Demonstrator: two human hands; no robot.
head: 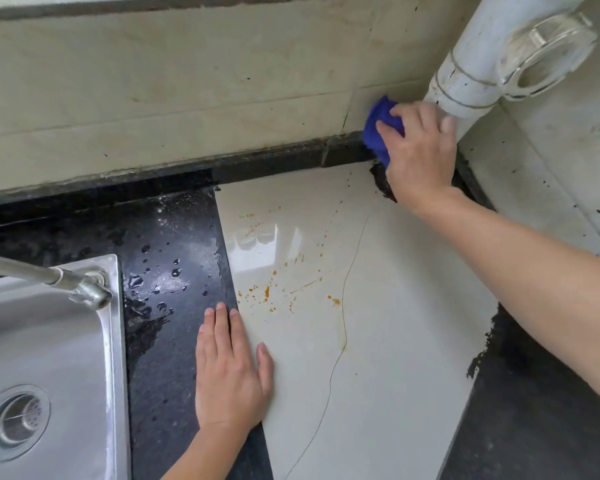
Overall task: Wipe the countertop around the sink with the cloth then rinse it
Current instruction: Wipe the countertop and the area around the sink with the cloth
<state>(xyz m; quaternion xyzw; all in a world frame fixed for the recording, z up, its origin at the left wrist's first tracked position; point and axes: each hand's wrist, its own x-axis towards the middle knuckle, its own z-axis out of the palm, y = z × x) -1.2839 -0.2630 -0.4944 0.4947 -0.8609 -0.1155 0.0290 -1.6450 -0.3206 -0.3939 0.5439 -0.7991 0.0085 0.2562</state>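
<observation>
cloth at back corner, held against the wall

head view. item: blue cloth [381, 133], bunched, its long axis running from the wall tile [187, 81] down to the dark strip at the back edge of the countertop [167, 271]. it sits in the far right corner, just beside the white pipe [482, 64]. right hand [420, 150]: fingers curled over the cloth, gripping it and pressing it to the wall. left hand [231, 372]: flat, palm down, fingers straight, lying across the seam between the black countertop and the pale slab [378, 323]. slab: orange spots [267, 292] and a thin crack along its length. countertop: water droplets [160, 282] near the sink [111, 341]. sink: steel basin at left, with a round strainer [18, 422] in its drain and a tap [49, 277] over its rim.
</observation>
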